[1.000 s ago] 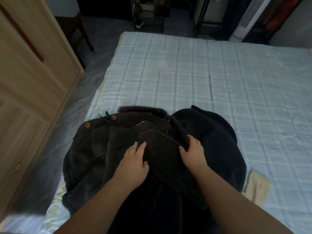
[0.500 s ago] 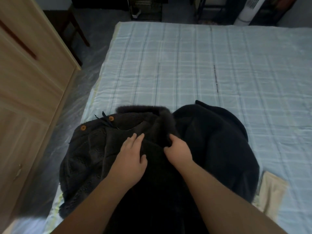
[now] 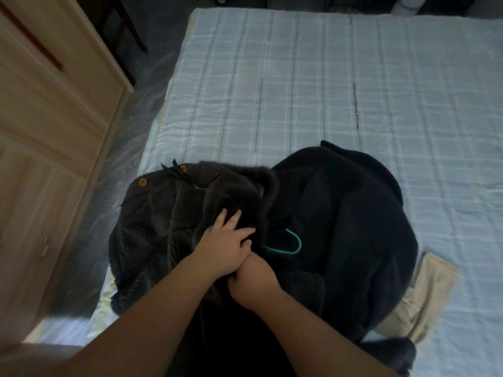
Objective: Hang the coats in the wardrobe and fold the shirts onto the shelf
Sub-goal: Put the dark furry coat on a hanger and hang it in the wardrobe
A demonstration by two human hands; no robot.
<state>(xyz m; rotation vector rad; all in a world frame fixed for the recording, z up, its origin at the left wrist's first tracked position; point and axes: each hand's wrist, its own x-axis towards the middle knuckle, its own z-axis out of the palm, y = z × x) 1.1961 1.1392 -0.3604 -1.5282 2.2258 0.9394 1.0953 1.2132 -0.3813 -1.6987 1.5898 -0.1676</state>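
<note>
A dark brown fleece coat (image 3: 152, 221) with orange buttons lies on the near left part of the bed (image 3: 299, 77). A black coat (image 3: 348, 219) lies beside it on the right. My left hand (image 3: 223, 246) presses flat on the brown coat's furry collar, fingers spread. My right hand (image 3: 253, 281) is closed on the brown coat's fabric just below the left hand, touching it. A green hanger (image 3: 288, 244) shows between the two coats, partly hidden under the fabric.
A light wooden wardrobe (image 3: 46, 131) stands at the left, with a strip of floor between it and the bed. A beige garment (image 3: 424, 295) lies under the black coat's right edge. Dark chair legs (image 3: 130, 31) are at the top left.
My right hand has pulled the brown coat's flap leftward and down toward my left hand, and the green hanger has come into sight. The view has tilted further down.
</note>
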